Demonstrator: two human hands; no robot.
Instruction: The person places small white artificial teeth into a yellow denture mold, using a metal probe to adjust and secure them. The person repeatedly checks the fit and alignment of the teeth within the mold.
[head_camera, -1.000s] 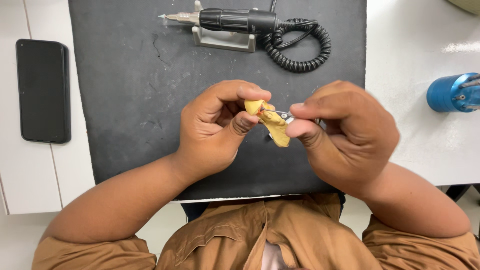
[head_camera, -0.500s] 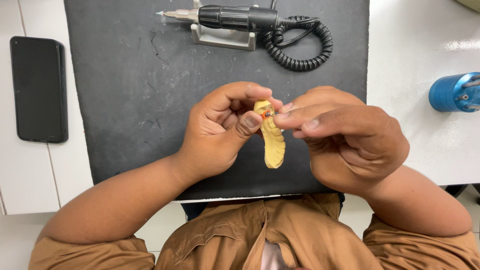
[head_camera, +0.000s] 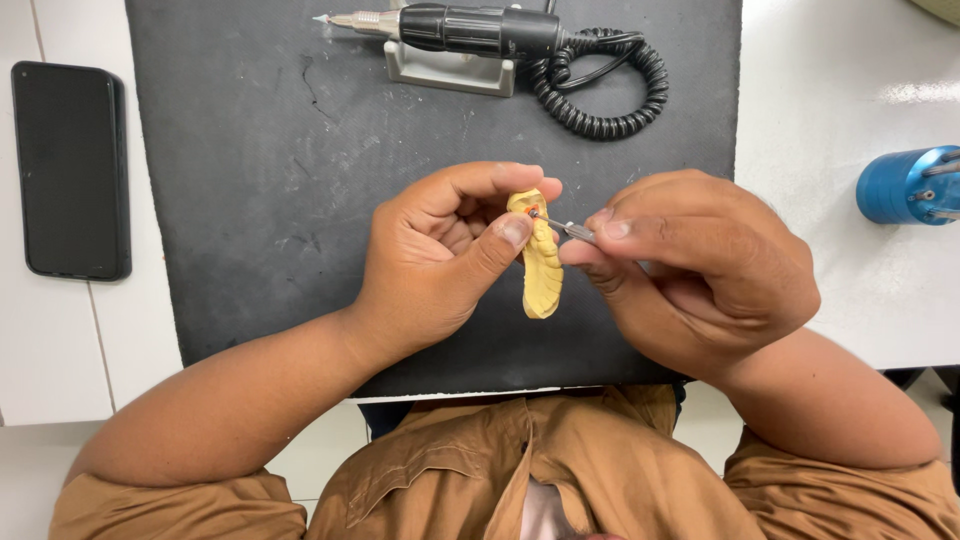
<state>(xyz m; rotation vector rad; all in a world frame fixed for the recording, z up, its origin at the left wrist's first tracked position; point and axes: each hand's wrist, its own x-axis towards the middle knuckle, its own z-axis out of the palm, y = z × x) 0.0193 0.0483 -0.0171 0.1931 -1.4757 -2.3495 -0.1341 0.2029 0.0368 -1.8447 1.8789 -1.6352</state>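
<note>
Above the mat (head_camera: 250, 200), hands still grip the dental cast (head_camera: 541, 265) and tool (head_camera: 565, 228), now steadier.

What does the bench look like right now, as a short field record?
left hand: grips yellow dental cast upright, thumb on its side
right hand: pinches thin metal tool, tip at a red spot near the cast's top
mat: dark, under both hands
handpiece: on its stand at the mat's far edge, coiled cord beside it
phone: left of the mat, screen dark
blue cylinder: right edge of the view
</note>
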